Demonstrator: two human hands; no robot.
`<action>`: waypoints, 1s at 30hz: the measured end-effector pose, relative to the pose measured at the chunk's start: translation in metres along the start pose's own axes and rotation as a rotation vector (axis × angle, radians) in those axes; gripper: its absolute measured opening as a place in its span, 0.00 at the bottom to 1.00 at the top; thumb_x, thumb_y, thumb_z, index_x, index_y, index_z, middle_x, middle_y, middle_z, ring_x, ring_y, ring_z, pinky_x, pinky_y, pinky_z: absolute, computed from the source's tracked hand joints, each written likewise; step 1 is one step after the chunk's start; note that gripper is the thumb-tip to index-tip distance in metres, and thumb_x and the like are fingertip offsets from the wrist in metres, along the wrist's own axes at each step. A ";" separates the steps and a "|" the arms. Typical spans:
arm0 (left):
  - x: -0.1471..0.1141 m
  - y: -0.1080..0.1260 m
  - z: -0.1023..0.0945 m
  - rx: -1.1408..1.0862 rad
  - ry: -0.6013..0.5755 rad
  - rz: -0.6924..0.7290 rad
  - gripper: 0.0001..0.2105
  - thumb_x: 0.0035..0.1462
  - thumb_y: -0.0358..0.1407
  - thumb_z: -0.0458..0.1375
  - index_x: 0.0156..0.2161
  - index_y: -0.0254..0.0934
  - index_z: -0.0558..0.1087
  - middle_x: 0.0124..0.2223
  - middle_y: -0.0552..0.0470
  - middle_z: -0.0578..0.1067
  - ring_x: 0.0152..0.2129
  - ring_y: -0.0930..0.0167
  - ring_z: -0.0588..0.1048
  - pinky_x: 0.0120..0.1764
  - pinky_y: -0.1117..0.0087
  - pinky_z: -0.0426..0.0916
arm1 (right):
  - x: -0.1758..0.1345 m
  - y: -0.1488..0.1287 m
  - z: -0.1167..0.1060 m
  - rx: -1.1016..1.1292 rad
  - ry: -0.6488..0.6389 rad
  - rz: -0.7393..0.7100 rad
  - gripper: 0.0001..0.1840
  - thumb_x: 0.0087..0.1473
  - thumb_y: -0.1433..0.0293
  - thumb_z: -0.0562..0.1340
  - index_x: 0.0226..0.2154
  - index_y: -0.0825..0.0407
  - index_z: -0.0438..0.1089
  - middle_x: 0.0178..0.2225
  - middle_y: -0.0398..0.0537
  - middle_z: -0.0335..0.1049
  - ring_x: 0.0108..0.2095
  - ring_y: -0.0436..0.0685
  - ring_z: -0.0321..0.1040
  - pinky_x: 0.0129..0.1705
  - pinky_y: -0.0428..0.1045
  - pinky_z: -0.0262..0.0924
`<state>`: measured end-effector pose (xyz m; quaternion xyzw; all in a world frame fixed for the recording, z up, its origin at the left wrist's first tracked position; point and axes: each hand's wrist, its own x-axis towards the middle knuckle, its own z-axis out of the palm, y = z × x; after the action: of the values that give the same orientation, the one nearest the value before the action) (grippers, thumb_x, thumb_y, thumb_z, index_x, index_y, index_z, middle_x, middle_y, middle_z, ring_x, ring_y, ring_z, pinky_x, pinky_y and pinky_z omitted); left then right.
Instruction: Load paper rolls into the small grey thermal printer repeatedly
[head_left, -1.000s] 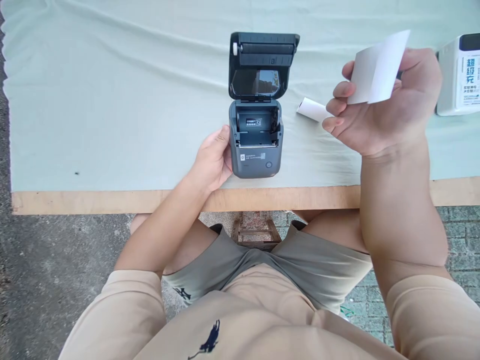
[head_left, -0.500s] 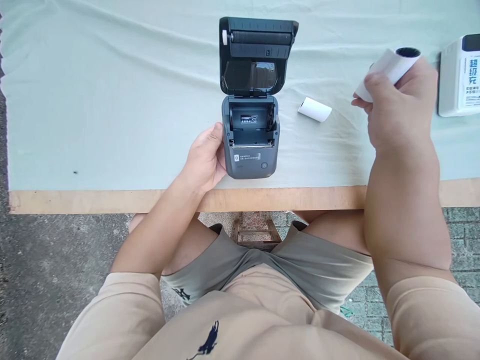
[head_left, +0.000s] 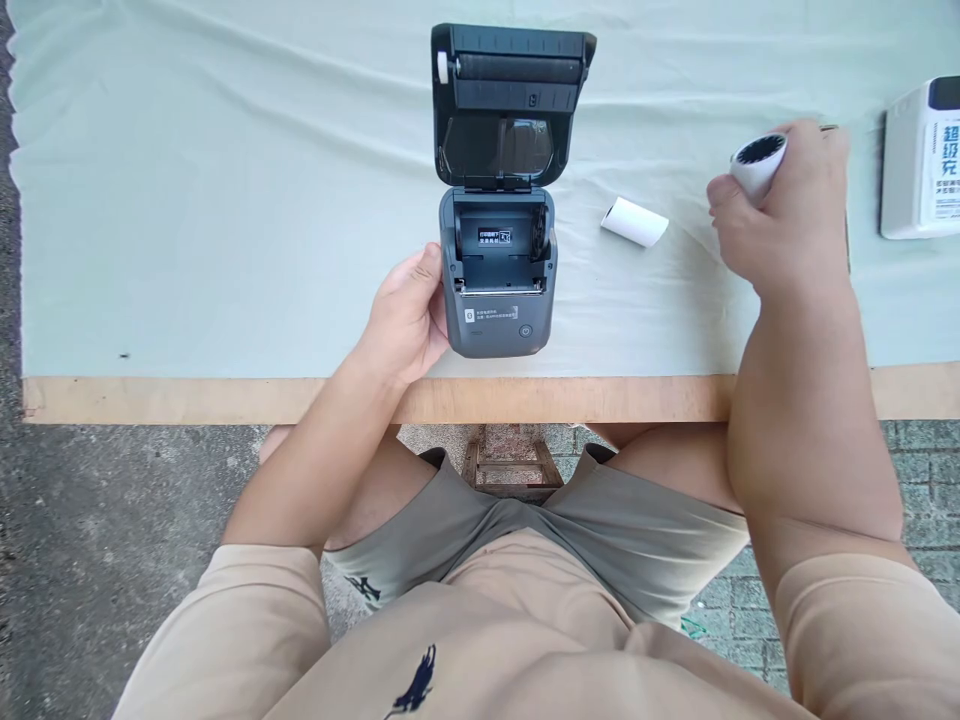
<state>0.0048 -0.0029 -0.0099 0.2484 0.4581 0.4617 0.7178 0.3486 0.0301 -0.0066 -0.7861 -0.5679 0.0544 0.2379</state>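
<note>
A dark grey label printer [head_left: 499, 325] rests near the table's front edge, its lid [head_left: 510, 110] flipped up and back and its paper bay bare inside. My left hand [head_left: 409, 310] grips the printer's left side, thumb along the edge and fingers partly hidden behind it. Off to the right, my right hand [head_left: 787, 210] is closed around a white paper roll [head_left: 756, 180], whose dark hollow end faces up toward me. Between the printer and that hand, a smaller white roll [head_left: 634, 221] lies on its side on the cloth.
A white box-shaped device [head_left: 907, 160] with blue lettering stands at the right edge. Pale green cloth [head_left: 225, 200] covers the table, and a bare wooden strip [head_left: 187, 400] runs along its front. My legs are below that edge.
My right hand has turned the paper roll from a slanted position to end-up and brought it slightly lower and left. The left hand still holds the printer.
</note>
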 end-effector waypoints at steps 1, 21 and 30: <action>0.001 0.000 0.000 -0.005 0.000 0.006 0.15 0.76 0.37 0.53 0.43 0.36 0.81 0.46 0.51 0.86 0.58 0.63 0.83 0.58 0.66 0.82 | 0.000 -0.003 -0.002 -0.067 -0.010 0.040 0.25 0.49 0.81 0.71 0.47 0.47 0.69 0.54 0.67 0.71 0.53 0.68 0.73 0.51 0.62 0.66; 0.005 -0.003 -0.006 0.014 -0.059 0.029 0.17 0.77 0.37 0.51 0.43 0.36 0.82 0.44 0.53 0.87 0.52 0.68 0.86 0.57 0.66 0.83 | -0.017 -0.043 -0.017 -0.366 -0.398 0.109 0.18 0.68 0.68 0.64 0.57 0.52 0.63 0.65 0.70 0.65 0.63 0.74 0.69 0.59 0.68 0.65; 0.005 -0.004 -0.007 0.022 -0.063 0.027 0.15 0.77 0.37 0.52 0.44 0.37 0.81 0.42 0.53 0.87 0.50 0.67 0.87 0.49 0.68 0.85 | -0.018 -0.044 -0.018 -0.350 -0.288 0.140 0.26 0.64 0.66 0.70 0.60 0.49 0.64 0.61 0.60 0.74 0.62 0.74 0.70 0.60 0.69 0.64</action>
<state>0.0010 -0.0012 -0.0187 0.2767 0.4371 0.4583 0.7227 0.3108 0.0188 0.0256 -0.8369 -0.5409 0.0830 0.0102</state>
